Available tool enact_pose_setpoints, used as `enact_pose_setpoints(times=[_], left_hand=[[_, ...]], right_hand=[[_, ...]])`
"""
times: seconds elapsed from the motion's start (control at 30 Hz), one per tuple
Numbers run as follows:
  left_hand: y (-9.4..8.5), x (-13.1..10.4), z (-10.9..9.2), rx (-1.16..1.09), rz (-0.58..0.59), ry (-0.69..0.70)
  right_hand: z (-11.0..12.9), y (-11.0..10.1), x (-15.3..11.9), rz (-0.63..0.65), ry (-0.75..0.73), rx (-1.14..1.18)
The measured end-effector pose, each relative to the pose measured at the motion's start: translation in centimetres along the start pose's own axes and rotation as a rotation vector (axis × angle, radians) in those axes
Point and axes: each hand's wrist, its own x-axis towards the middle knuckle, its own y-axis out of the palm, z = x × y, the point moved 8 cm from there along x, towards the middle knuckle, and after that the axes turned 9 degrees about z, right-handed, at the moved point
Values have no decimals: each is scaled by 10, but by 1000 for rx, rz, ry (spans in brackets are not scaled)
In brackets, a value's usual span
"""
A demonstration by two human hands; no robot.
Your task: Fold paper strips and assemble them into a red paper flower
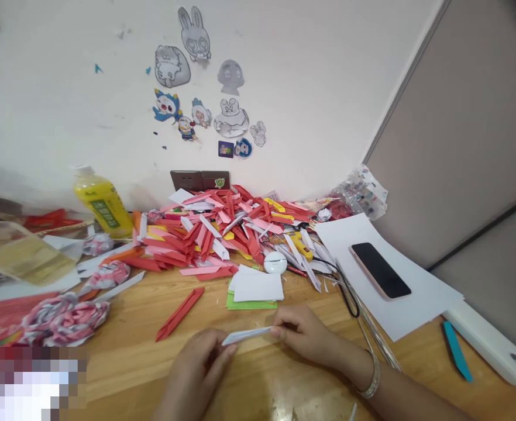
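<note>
A narrow folded strip of white paper [248,334] is stretched between my two hands above the wooden table. My left hand [205,359] pinches its left end between thumb and fingers. The right end is gripped by my right hand [302,333], which has a bracelet on its wrist. Just beyond my hands lies a stack of white paper slips [258,286] on top of green paper [251,304]. A red folded paper strip [179,314] rests on the table beyond my left hand.
A big heap of folded red, pink and white strips [209,234] lies against the wall. Left are a yellow drink bottle [104,204] and woven paper pieces [65,318]. Right are a phone [381,270] on white sheets [398,321], a teal cutter [457,351] and a white case [275,262].
</note>
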Motion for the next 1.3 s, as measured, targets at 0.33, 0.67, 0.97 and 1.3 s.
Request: enact_pose_setpoints(times=[0.33,0.67,0.97,1.3], left_hand=[[0,0,-16,56,44,156],[-5,-4,-36,307,11,416],[-4,-8,-34,421,13,496],[-6,-8,-40,337,18,472]], right_hand=[[-5,0,1,-3,20,27],[-14,-3,-1,-9,65,97],[-15,-4,0,-5,76,117],[-12,-4,0,-10,38,83]])
